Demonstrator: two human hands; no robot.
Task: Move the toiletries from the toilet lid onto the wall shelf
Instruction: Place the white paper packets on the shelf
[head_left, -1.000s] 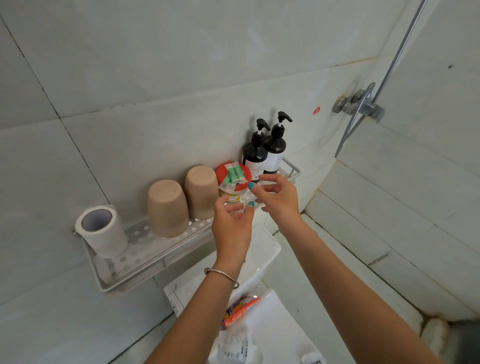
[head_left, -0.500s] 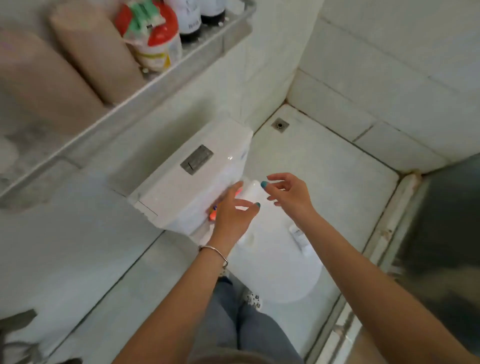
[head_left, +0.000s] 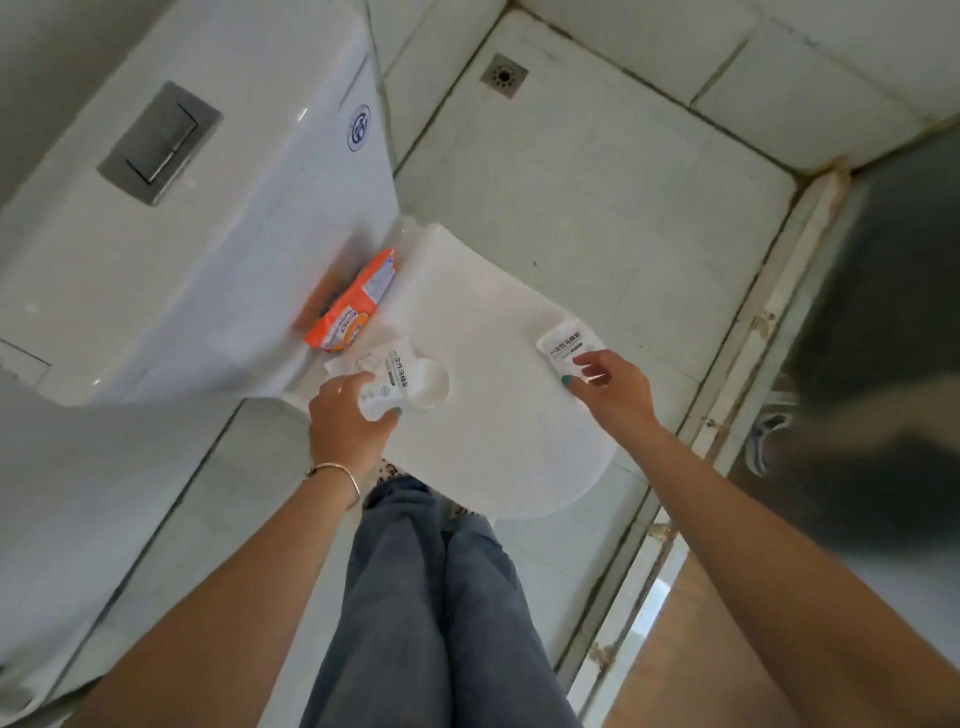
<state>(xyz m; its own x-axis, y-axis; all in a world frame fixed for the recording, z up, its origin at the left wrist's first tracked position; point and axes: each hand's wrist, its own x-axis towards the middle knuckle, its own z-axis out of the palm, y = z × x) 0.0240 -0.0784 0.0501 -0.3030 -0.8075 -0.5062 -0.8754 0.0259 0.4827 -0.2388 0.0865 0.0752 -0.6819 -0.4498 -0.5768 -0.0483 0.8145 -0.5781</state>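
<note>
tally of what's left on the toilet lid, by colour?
White packets: 2, one gripped by the left hand, one at the fingertips of the right hand
Orange packet: 1, by the tank
Total: 3

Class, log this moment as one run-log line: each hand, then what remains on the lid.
left hand: grips white packet | right hand: pinches second white packet | toilet lid: orange pack remains
</note>
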